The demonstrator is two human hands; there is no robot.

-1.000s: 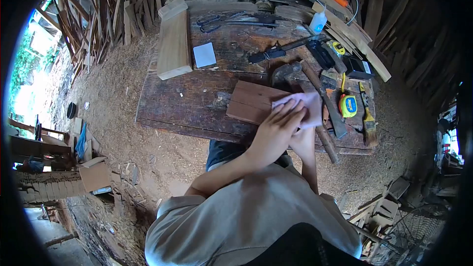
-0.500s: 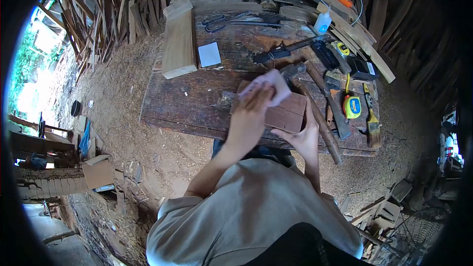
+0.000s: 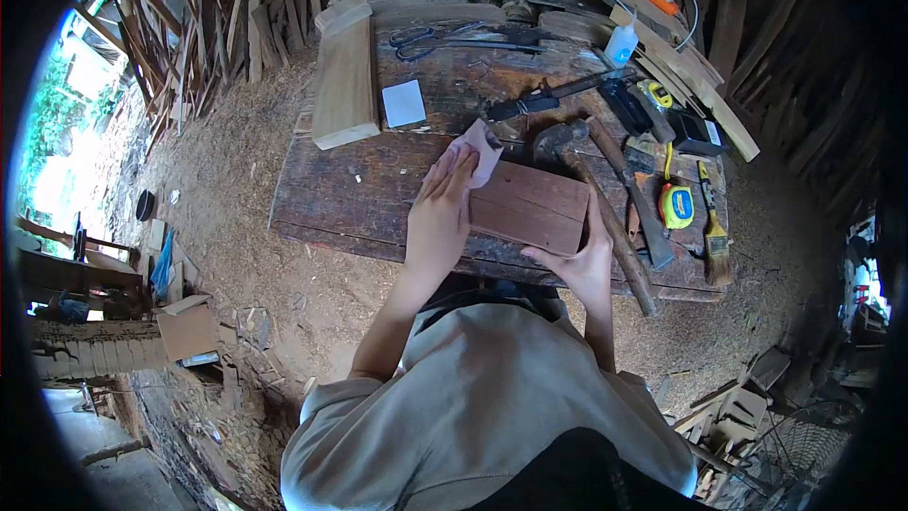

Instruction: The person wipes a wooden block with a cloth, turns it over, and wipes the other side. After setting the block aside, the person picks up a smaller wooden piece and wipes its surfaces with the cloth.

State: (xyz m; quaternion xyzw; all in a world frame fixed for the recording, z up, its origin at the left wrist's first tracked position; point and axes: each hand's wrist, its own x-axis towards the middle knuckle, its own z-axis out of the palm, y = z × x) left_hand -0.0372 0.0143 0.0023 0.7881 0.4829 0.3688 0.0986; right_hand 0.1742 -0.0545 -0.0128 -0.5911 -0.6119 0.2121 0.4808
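My left hand [image 3: 438, 222] is closed on a folded pinkish sheet [image 3: 480, 153] with a dark grey patch at its top, just off the left end of a reddish-brown wooden block [image 3: 530, 206]. Whether the sheet is paper or cloth I cannot tell. My right hand [image 3: 584, 260] grips the block's right end, thumb along the near side and fingers along the right side. Small dark spots mark the block's upper face. Close by on the right, a hammer [image 3: 605, 213] lies with its head beyond the block's far edge.
On the worn wooden table [image 3: 331, 199] are a pale timber piece [image 3: 343, 80], a white square [image 3: 404, 103], scissors [image 3: 413, 43], a chisel-like tool [image 3: 646, 218], a tape measure [image 3: 676, 206], a paintbrush [image 3: 715, 237] and a glue bottle [image 3: 620, 44]. Wood shavings cover the floor.
My left hand has slid left with the pinkish sheet, from over the block's upper face to its left end. My right hand and the block stay in place.
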